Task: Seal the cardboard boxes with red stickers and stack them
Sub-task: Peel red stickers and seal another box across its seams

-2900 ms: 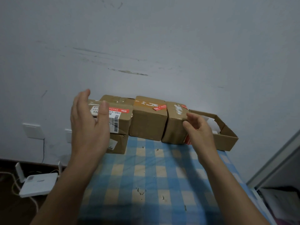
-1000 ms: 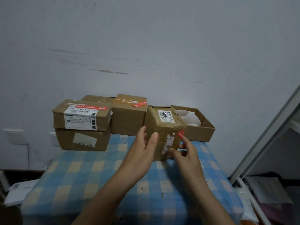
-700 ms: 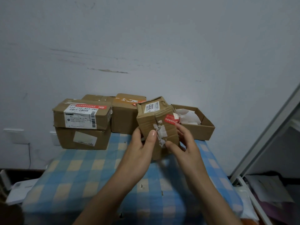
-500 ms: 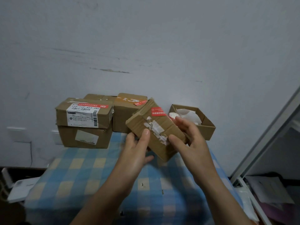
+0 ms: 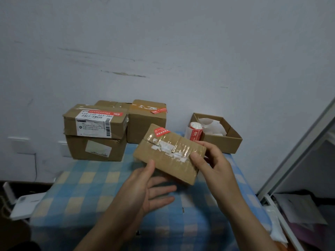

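Both hands (image 5: 213, 165) grip one taped box (image 5: 168, 156) — tilted, airborne.

Bench (image 5: 94, 180): against the wall (image 5: 163, 42). Rear left, labelled box (image 5: 94, 122) stacked on lower box (image 5: 97, 149); another box (image 5: 112, 103) behind the stack. Just right of the stack, touching it, single box (image 5: 146, 120). Rear right, open tray box (image 5: 223, 140), sticker roll (image 5: 194, 132) at its left wall. Centre front, above the bench, tilted box (image 5: 168, 156) between both hands. Floor, left of bench: router (image 5: 27, 205).
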